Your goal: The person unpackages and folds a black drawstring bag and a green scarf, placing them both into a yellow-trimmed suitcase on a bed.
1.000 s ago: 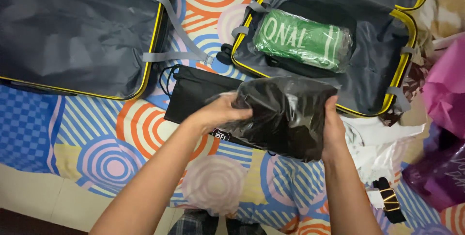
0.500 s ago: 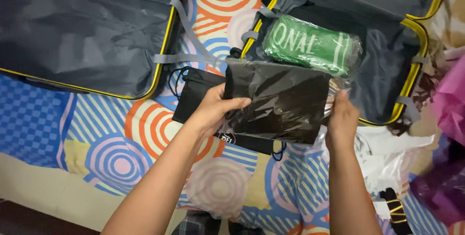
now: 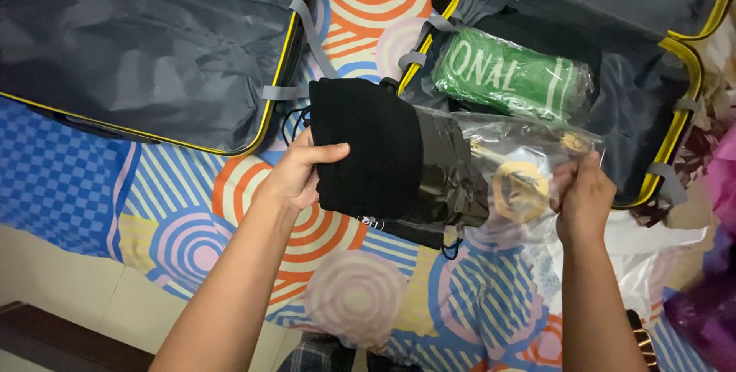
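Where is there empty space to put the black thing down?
The left suitcase half shows only its bare grey lining. The patterned sheet is free between the two arms, and left of the left hand. The right suitcase half is crowded near its hinge by the green bundle, but bare at its far side.

Green wrapped bundle [image 3: 512, 77], clear bag [image 3: 521, 180]

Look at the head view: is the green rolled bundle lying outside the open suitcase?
No. The green rolled bundle lies inside the right half of the open suitcase, within its yellow-edged rim.
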